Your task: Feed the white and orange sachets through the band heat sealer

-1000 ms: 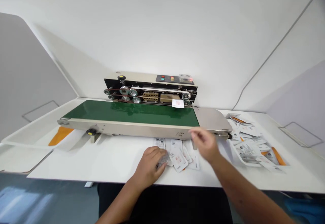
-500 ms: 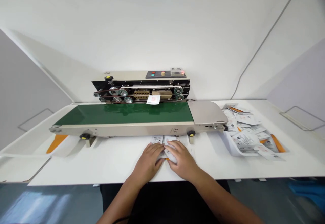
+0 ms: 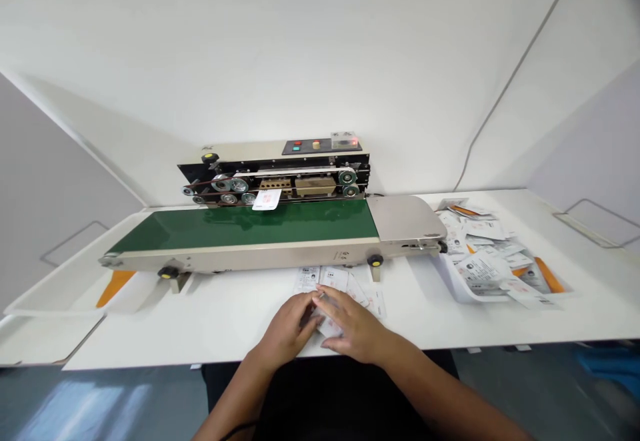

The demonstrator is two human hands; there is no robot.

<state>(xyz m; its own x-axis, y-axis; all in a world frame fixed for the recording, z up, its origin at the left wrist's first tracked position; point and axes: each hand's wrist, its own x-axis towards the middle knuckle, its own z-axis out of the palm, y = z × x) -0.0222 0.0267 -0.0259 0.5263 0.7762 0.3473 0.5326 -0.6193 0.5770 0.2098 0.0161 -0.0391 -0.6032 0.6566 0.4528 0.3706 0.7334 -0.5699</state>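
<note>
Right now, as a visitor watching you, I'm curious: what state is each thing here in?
Sealing machine: red light lit
Green conveyor belt: one sachet at its back edge
Sachet: upright, top in the machine's rollers
Left hand: bent over sachets, beside right hand
Right hand: fingers pressed on a sachet
Sachet heap: loose, overlapping, right of the machine

Dark clothing, thin black wristband, bare left hand, bare right hand.
</note>
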